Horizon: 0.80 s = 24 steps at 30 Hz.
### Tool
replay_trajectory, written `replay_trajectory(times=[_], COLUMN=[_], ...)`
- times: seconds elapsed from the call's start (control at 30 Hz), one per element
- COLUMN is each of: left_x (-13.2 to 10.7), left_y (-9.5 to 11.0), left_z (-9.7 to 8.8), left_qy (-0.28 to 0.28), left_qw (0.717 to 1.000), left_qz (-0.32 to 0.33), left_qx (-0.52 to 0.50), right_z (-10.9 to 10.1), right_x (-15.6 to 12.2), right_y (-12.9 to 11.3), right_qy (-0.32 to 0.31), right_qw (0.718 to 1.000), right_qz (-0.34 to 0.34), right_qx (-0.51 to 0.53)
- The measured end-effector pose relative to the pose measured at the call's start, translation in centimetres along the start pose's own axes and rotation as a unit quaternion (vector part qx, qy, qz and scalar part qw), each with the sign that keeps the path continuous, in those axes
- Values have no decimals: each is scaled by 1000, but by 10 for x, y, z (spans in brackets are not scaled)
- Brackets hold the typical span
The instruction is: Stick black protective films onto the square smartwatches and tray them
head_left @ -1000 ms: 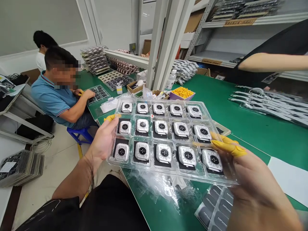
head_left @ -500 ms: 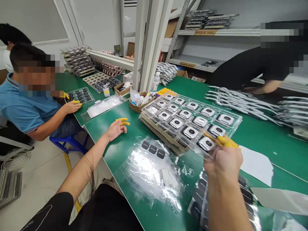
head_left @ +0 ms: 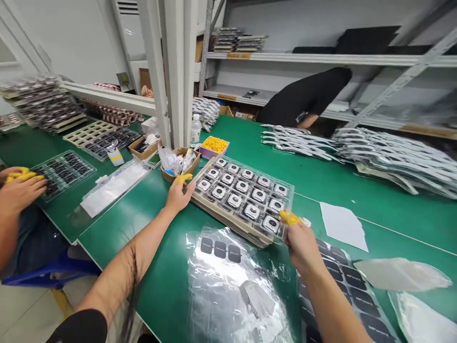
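A clear plastic tray point(head_left: 290, 190) holds rows of white, rounded-square watch-like cases with dark round centres. It lies on a stack of beige trays point(head_left: 228, 223). My left hand point(head_left: 178, 196), with yellow finger cots, is at the tray's left corner, thumb and fingers closed about its edge. At the near right corner my right hand point(head_left: 299, 238), also in yellow cots, grips the same tray. In front of the stack lie clear film sheets point(head_left: 214, 290) with three black square stickers point(head_left: 220, 249). More black sticker sheets point(head_left: 357, 290) lie under my right forearm.
Behind the tray stand a box of yellow finger cots point(head_left: 214, 144), a cardboard box of small bags point(head_left: 195, 164) and a bottle point(head_left: 195, 129). White strap-like parts point(head_left: 396, 152) are piled at right. A co-worker's hands point(head_left: 21, 186) work at left; another person point(head_left: 303, 97) bends behind the table.
The tray has come down level onto the stack from a raised, tilted position. My left hand has moved right to its left corner. My view has turned right.
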<state>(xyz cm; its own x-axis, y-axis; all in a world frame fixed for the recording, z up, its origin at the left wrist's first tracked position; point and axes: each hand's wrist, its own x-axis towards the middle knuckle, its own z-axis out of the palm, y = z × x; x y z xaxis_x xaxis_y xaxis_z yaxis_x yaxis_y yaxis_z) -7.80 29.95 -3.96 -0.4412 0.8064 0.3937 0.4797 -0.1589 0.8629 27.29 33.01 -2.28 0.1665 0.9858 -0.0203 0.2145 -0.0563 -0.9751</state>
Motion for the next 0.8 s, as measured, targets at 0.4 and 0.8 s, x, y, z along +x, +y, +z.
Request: replay_trajectory(times=[0.4,0.8], left_x=[3,-4], left_y=[-4,1], left_z=[2,17], left_qy=[-46,-15], left_qw=[996,994], left_qz=[75,28], left_qx=[26,-104], right_z=[17,12], right_x=[-6,-9], right_y=[-7,-11], right_qy=[-4,-25], right_qw=[985,981], right_qz=[81,118], right_qx=[150,153])
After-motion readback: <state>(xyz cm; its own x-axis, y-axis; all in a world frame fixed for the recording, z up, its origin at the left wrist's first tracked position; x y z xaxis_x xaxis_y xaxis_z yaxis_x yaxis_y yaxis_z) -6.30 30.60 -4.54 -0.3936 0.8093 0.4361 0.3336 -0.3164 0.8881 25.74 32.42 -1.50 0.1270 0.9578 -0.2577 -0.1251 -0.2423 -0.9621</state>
